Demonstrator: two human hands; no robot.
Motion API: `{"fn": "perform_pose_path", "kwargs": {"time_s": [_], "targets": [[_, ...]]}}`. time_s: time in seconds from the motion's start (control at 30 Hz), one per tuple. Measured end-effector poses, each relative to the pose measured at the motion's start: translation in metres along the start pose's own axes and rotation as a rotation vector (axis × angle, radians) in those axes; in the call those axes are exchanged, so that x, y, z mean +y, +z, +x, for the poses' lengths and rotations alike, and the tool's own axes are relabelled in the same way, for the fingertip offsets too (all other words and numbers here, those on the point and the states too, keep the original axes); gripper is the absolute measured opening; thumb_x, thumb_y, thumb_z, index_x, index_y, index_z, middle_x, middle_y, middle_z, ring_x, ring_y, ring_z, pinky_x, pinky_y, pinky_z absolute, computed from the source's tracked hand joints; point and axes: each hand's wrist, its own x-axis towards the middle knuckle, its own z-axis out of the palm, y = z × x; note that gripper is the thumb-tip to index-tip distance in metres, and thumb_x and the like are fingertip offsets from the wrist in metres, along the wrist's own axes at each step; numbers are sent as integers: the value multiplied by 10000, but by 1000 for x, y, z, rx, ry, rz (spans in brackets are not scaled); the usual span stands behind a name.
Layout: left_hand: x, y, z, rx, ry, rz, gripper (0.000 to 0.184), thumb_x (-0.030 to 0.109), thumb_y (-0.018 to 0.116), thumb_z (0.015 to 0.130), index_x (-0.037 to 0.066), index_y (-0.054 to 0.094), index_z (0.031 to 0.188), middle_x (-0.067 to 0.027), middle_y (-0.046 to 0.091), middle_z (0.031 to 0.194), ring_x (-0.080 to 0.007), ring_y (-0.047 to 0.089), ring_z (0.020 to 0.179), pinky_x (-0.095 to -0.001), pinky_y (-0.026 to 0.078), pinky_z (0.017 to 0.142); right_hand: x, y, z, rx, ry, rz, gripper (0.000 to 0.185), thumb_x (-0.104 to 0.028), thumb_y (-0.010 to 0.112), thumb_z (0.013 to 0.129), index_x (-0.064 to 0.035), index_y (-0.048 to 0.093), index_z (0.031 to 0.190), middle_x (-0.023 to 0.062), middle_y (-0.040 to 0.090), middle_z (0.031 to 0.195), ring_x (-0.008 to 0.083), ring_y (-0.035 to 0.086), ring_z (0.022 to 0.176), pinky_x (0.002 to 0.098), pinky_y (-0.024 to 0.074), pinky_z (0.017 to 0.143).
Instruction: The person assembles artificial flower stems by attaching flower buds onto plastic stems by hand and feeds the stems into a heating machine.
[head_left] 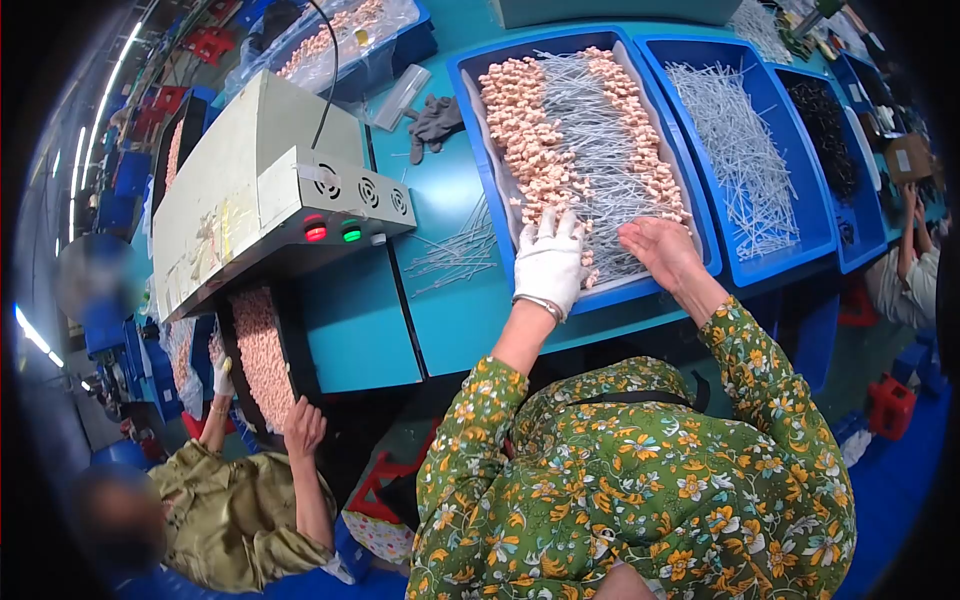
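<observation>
A blue tray [473, 115] with a pale liner holds many thin grey sticks [585, 110] with peach-coloured pieces [520, 125] at their ends. My left hand [550, 262], in a white glove, lies with its fingers spread on the peach pieces at the tray's near left. My right hand [662, 252], bare and half turned palm up, is over the near right part of the tray, beside the sticks. Its fingers are stretched out and nothing shows in them.
A second blue tray [815, 190] of bare grey sticks stands right. Left is a machine [250, 190] with red and green lights; loose sticks [455, 255] and a grey glove [435, 125] lie near it. A co-worker's hand [303, 428] touches a tray of peach pieces [262, 350].
</observation>
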Motion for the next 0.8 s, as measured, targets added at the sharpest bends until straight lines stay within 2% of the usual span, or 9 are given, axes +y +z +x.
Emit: {"fn": "perform_pose_path", "kwargs": {"time_s": [0.1, 0.17, 0.23, 0.33, 0.37, 0.43, 0.57, 0.7, 0.8], "targets": [[-8, 7, -4, 82, 32, 20, 482, 266, 650, 727, 70, 533, 1151, -94, 431, 1321, -320, 357, 1250, -486, 304, 997, -9, 5, 6, 6, 46, -1, 115, 11, 433, 886, 95, 485, 945, 235, 547, 1003, 297, 568, 971, 381, 470, 920], [-1, -2, -8, -3, -21, -14, 462, 259, 643, 737, 95, 537, 1156, -106, 409, 1342, -360, 352, 1245, -492, 310, 986, -3, -9, 5, -51, 81, -4, 146, -5, 454, 883, 97, 475, 986, 212, 547, 1008, 276, 565, 968, 375, 470, 912], [3, -1, -20, 121, -33, -108, 453, 253, 644, 741, 125, 535, 1163, -124, 408, 1338, -375, 356, 1236, -492, 321, 976, -1, -9, -22, -53, 97, 16, 165, -18, 466, 885, 90, 475, 1010, 190, 551, 1005, 255, 575, 936, 362, 488, 879], [8, -21, -55, 203, -133, -203, 429, 219, 632, 768, 129, 527, 1174, -143, 410, 1328, -363, 373, 1217, -471, 345, 958, 14, 8, -57, -143, 60, -195, 172, -32, 475, 888, 59, 489, 1034, 146, 565, 988, 213, 591, 870, 333, 519, 792], [14, -28, -69, 215, -172, -252, 423, 206, 633, 768, 124, 529, 1170, -146, 410, 1326, -356, 375, 1215, -459, 349, 958, 22, 13, -66, -235, 80, -255, 144, -49, 488, 891, 20, 523, 1012, 102, 590, 920, 169, 599, 776, 303, 529, 709], [22, -29, -105, 357, -308, -326, 408, 117, 649, 741, 98, 549, 1136, -152, 479, 1259, -341, 429, 1168, -424, 382, 944, 42, 19, -80, -462, 177, -508, 129, -54, 508, 885, 6, 539, 995, 80, 600, 826, 147, 595, 711, 285, 525, 666], [21, 14, -173, 577, -675, -424, 410, 9, 649, 704, 70, 570, 1102, -163, 544, 1182, -337, 483, 1107, -401, 422, 917, 86, 51, -80, -782, 181, -909, 117, -40, 539, 860, 12, 550, 964, 74, 607, 786, 114, 575, 670, 242, 479, 607], [-17, 27, -184, 466, -740, -256, 514, 34, 649, 698, 57, 499, 1189, -178, 464, 1263, -357, 458, 1124, -418, 384, 953, 128, 74, -62, -815, -69, -1074, 156, -58, 563, 837, 25, 555, 968, 103, 624, 830, 163, 596, 767, 290, 482, 706], [-62, 14, -148, 252, -575, -173, 640, 90, 708, 665, 71, 442, 1246, -153, 380, 1341, -338, 378, 1214, -418, 349, 988, 138, 86, -65, -813, -23, -1079, 165, -65, 555, 840, 25, 551, 978, 117, 626, 856, 182, 603, 799, 303, 483, 732]]}}
